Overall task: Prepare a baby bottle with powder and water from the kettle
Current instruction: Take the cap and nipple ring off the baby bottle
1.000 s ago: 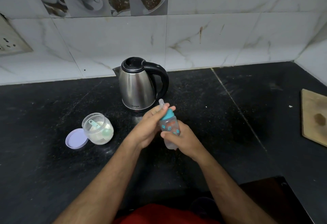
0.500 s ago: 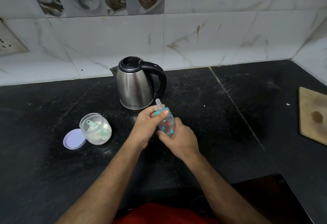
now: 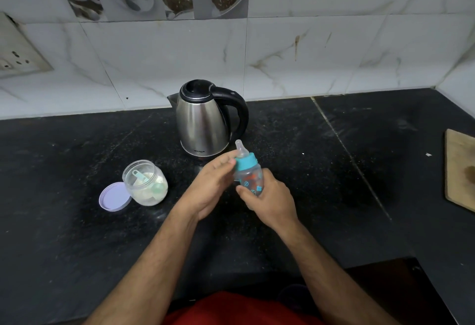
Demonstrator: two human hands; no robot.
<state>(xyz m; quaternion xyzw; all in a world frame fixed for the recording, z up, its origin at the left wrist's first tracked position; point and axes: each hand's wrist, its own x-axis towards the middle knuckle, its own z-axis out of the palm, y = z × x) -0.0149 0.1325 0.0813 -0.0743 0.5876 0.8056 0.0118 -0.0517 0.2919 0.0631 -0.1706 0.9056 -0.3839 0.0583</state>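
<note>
At the far left I saw a wall socket (image 3: 15, 60) in the marble tiles. On the black counter (image 3: 64, 222) lay a lilac lid (image 3: 113, 197), touching the open powder jar (image 3: 145, 183), which had a pale green scoop (image 3: 141, 177) inside. Behind stood the steel kettle (image 3: 205, 121), lid closed, handle to the right. My left hand (image 3: 210, 188) was open, fingers nearly straight, fingertips touching the teal collar (image 3: 246, 161) of the baby bottle (image 3: 249, 178). The bottle tilted slightly left, teat (image 3: 240, 148) on top, held above the counter just in front of the kettle. My right hand (image 3: 270, 201) gripped its lower body from the right, fingers curled round it. A wooden board (image 3: 460, 170) lay at the right edge.
</note>
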